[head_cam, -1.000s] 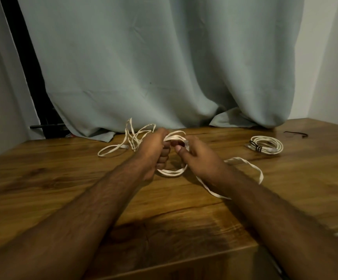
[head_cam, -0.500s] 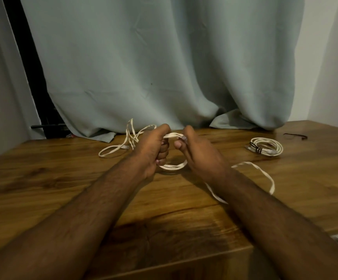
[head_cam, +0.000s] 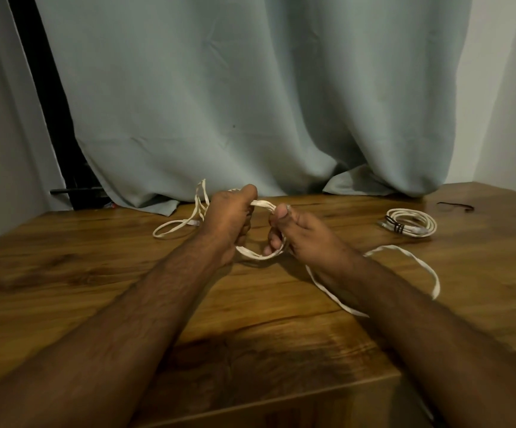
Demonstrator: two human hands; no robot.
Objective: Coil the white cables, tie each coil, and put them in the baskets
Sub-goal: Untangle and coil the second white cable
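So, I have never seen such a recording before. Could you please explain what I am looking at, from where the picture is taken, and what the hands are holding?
There is no machine here. The camera sits on a person's head and looks forward and down, so you see that person's own arms. The left hand and the right hand both grip a half-wound white cable; its loose end trails over the wooden table. Further right lies a finished coil, bound with a dark tie, and beyond it a spare dark tie. A grey curtain hangs behind.
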